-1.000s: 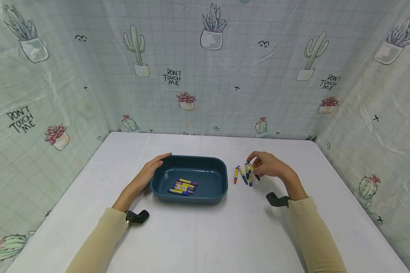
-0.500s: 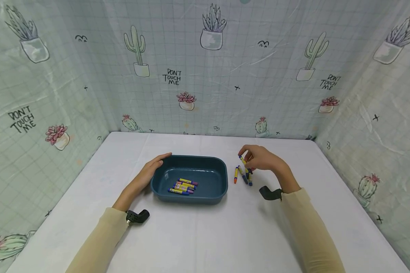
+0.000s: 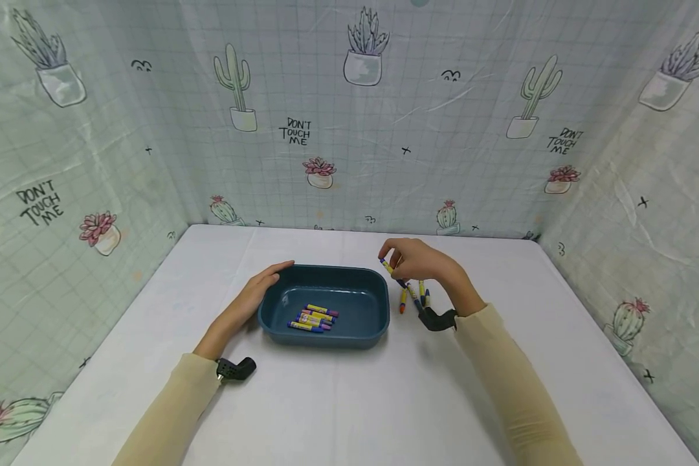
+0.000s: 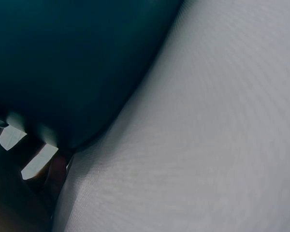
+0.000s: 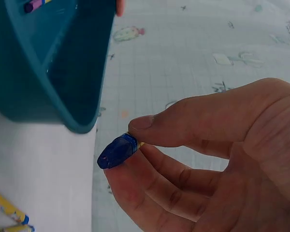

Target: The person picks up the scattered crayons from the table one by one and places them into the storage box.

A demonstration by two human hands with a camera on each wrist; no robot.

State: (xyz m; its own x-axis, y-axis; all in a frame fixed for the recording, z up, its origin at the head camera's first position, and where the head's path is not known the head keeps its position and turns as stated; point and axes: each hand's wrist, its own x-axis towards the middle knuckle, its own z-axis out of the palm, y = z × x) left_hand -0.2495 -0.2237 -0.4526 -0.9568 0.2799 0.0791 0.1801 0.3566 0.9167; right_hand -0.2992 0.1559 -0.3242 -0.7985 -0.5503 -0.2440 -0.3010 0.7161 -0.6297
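A dark teal plastic bin stands on the white table, with several crayons lying inside it. My left hand holds the bin at its far left corner; in the left wrist view the fingers lie against the outside of the bin wall. Just past the bin's right rim, my right hand pinches a dark blue crayon with a yellow wrapper, raised above the table. Seen from the right wrist, the crayon's dark blue end sticks out between thumb and fingers.
Right of the bin, several crayons lie close together on the table, among them an orange one and a dark one, partly under the right hand. Cactus-printed cloth walls the table's back and sides.
My right hand has lifted the dark blue crayon from the group and carried it left, close to the bin's right edge. The left hand and bin have stayed in place.
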